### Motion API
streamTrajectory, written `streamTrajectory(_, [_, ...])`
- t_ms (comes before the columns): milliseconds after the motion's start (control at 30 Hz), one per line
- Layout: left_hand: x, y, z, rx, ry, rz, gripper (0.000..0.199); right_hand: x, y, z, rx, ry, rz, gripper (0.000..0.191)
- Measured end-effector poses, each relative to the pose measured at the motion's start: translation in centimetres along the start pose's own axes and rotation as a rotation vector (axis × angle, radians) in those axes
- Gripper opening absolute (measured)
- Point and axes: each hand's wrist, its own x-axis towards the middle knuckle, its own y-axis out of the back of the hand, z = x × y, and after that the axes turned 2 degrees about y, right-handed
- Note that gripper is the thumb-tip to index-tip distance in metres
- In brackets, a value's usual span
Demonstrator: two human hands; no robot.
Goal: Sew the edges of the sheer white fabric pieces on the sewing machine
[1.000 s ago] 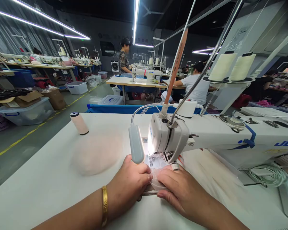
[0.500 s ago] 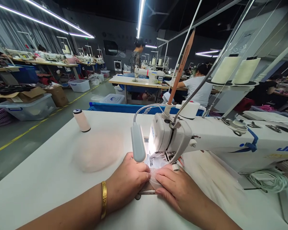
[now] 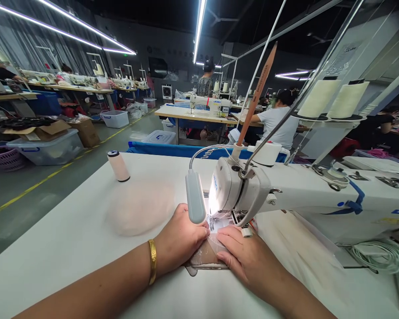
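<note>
A white sewing machine (image 3: 232,186) stands over the white table, its lamp lighting the needle area. Just in front of the presser foot, a sheer pale fabric (image 3: 216,243) lies over a brownish plate at the machine bed. My left hand (image 3: 184,235), gold bangle on its wrist, presses the fabric's left side with bent fingers close together. On the right side, my right hand (image 3: 244,248) grips the same fabric, fingers together and thumb tucked nearer me. A pile of sheer pale fabric (image 3: 139,208) sits left of the machine, and more pale fabric (image 3: 302,248) lies to the right.
A grey lamp (image 3: 195,197) hangs close above my left hand. A pale pink thread cone (image 3: 119,166) stands at the table's back left. Coiled pale cord (image 3: 379,254) lies at the right. Other people work at machines behind, one in a white shirt (image 3: 279,124).
The view has shifted slightly, moving the scene a little to the right. More of the brownish plate shows between my hands. A person in the background has turned away.
</note>
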Motion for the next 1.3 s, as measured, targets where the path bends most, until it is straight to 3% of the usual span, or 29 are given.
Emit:
streamTrajectory(167, [0.0,-0.1,-0.4,-0.058,0.014,0.006,0.025,0.0,-0.2,0.5,-0.039,-0.045,-0.019,0.022])
streamTrajectory(467, [0.3,0.4,-0.9,-0.135,0.173,-0.062,0.013,-0.1,-0.6,0.9,-0.077,-0.012,0.092,0.026])
streamTrajectory(633, [0.5,0.5,-0.3,-0.030,0.189,-0.127,0.019,-0.2,-0.8,1.0,-0.085,-0.016,0.110,0.028])
streamTrajectory(733, [0.4,0.9,0.8,0.112,0.159,-0.093,0.009,-0.3,-0.8,0.9,-0.060,0.027,0.171,0.028])
streamTrajectory(800, [0.3,1.3,1.4,0.137,0.104,-0.059,0.015,-0.3,-0.8,0.9,-0.031,0.060,0.222,0.027])
streamTrajectory(900, [0.0,1.9,1.6,-0.002,0.048,-0.056,0.019,-0.4,-0.7,0.7,0.009,0.119,0.272,0.025])
streamTrajectory(1000, [-0.2,1.9,1.0,-0.111,0.099,-0.104,0.011,-0.3,-0.6,0.5,0.021,0.142,0.278,0.025])
streamTrajectory(1200, [0.4,0.8,0.0,-0.119,0.152,-0.003,0.029,-0.1,-0.6,0.7,-0.085,-0.004,0.199,0.026])
streamTrajectory(1300, [0.8,0.2,-0.4,-0.098,0.158,0.041,0.028,0.1,-0.4,0.8,-0.100,-0.044,0.183,0.025])
